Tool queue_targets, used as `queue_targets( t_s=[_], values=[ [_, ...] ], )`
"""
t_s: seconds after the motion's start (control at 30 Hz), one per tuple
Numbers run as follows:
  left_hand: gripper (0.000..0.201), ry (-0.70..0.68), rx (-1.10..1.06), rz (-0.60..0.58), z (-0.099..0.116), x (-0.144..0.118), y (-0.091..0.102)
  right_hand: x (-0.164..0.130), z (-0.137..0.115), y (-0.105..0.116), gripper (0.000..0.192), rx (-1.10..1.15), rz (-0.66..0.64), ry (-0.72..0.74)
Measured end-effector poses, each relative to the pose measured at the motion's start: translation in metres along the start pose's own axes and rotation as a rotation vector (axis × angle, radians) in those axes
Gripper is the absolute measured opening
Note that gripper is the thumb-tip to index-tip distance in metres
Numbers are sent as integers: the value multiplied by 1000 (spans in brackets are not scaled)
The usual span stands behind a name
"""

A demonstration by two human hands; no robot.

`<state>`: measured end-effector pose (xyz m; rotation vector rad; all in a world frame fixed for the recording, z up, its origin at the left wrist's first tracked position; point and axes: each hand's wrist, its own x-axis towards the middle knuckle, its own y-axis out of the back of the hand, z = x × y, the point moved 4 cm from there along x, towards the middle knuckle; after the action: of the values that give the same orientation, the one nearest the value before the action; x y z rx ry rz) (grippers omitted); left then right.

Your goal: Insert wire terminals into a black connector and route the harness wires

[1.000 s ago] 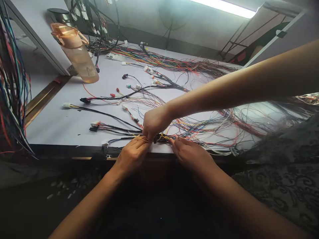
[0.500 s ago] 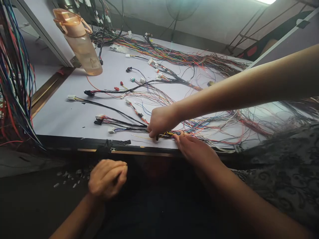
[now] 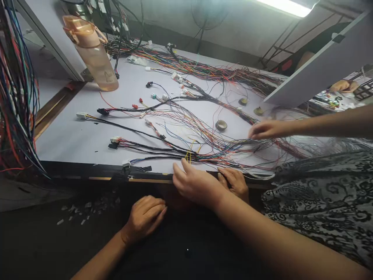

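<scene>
My left hand point(image 3: 147, 216) is below the table's front edge, fingers curled in, with nothing visible in it. My right hand point(image 3: 236, 184) rests at the front edge with bent fingers, partly hidden behind a co-worker's forearm; no wire shows in it. Just beyond lies a wire harness point(image 3: 157, 148) with black-wrapped branches, connectors on the left and loose coloured wires on the right. A co-worker's left hand point(image 3: 194, 181) is at the yellow wires point(image 3: 189, 153) of this harness. The co-worker's right hand point(image 3: 266, 129), blurred, is over the loose wires at right.
A tape roll point(image 3: 221, 125) lies behind the harness. Another harness point(image 3: 175, 97) and a long wire bundle point(image 3: 204, 64) lie farther back. A water bottle point(image 3: 96, 58) stands at back left; hanging wires point(image 3: 17, 97) are at far left. A white panel point(image 3: 314, 66) rises at right.
The co-worker's right hand has drawn back rightward from the harness, and their left hand has shifted left. My left hand has moved right. My right hand has come into view at the edge.
</scene>
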<state>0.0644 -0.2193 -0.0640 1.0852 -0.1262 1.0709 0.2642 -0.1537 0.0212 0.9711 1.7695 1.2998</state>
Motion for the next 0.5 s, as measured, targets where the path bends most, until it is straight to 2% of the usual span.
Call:
queue_targets(
  t_s=[0.07, 0.17, 0.27, 0.4, 0.5],
  values=[
    [21, -29, 25, 127, 7, 32, 14, 14, -18, -5, 35, -97, -53, 74],
    [27, -11, 108, 276, 3, 68, 27, 37, -42, -10, 25, -258, -77, 172],
    [32, 1, 151, 284, -8, 90, 30, 53, -50, -9, 22, -319, -56, 144],
    [32, 21, 128, 295, -18, 106, 31, 63, -46, -7, 21, -266, -98, 53],
    [31, 71, 117, 322, -24, 113, 33, 69, -46, -10, 10, -175, -88, -6]
  ],
)
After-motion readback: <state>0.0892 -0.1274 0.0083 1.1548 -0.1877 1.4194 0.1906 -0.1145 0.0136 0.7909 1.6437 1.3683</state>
